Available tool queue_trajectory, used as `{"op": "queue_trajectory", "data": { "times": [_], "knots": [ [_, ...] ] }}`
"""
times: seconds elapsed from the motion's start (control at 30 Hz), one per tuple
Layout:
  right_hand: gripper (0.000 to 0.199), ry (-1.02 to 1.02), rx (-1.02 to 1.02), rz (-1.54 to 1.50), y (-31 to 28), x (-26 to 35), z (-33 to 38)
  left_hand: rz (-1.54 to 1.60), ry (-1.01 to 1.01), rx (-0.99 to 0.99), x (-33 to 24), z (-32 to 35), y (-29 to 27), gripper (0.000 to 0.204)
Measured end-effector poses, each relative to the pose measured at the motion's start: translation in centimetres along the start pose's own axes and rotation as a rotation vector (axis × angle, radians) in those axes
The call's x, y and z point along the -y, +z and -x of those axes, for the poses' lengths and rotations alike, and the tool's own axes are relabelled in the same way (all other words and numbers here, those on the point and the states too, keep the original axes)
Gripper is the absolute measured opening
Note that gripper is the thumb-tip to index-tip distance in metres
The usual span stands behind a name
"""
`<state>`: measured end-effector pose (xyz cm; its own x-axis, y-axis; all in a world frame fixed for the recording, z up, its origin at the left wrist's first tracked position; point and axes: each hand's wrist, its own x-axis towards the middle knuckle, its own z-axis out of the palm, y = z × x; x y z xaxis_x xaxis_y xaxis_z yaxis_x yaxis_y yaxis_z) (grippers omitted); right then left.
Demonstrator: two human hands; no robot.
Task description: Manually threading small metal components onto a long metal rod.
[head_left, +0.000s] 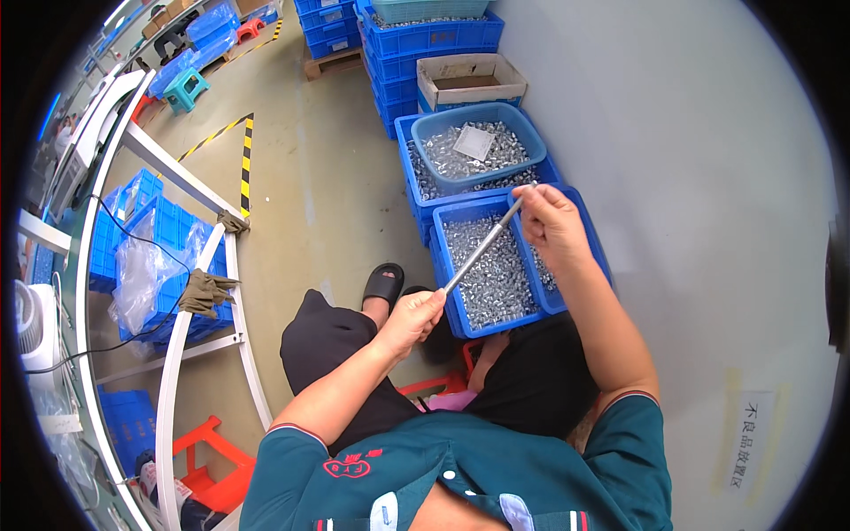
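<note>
My left hand (412, 320) is closed round the lower end of a slim grey metal rod (482, 249). At its upper end, the thumb and fingers of my right hand (552, 227) pinch the tip; whether a small part sits there is too small to tell. The rod slants up to the right over a blue basin (482, 331) full of small shiny metal parts (498, 288). A second blue basin (598, 237) with similar parts stands beside it, partly hidden by my right hand and forearm.
Beyond them, a light-blue basin (484, 180) of metal parts bears a white card (475, 142). Farther off are a cardboard box (479, 96) and stacked blue crates (391, 88). A white-framed bench (181, 354) with gloves (207, 293) stands left; a pale wall (699, 221) runs along the right.
</note>
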<state>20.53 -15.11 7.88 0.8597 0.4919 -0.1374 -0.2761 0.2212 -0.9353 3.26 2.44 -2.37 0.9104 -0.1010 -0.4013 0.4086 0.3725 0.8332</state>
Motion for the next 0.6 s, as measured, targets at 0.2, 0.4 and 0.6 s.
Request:
{"op": "queue_trajectory", "data": {
  "times": [0.2, 0.4, 0.6],
  "knots": [
    [0.025, 0.301, 0.214, 0.075, 0.9, -1.1, 0.2, -0.104, 0.164, -0.193, -1.3, -0.1, 0.5, 0.042],
    [0.02, 0.443, 0.085, -0.097, -0.9, -0.7, -1.1, -0.109, 0.159, -0.218, -1.1, 0.0, -0.6, 0.041],
    [0.014, 0.309, 0.144, -0.299, -3.5, -0.3, -2.1, -0.216, 0.24, -0.242, 0.2, -0.2, -1.5, 0.044]
  ]
}}
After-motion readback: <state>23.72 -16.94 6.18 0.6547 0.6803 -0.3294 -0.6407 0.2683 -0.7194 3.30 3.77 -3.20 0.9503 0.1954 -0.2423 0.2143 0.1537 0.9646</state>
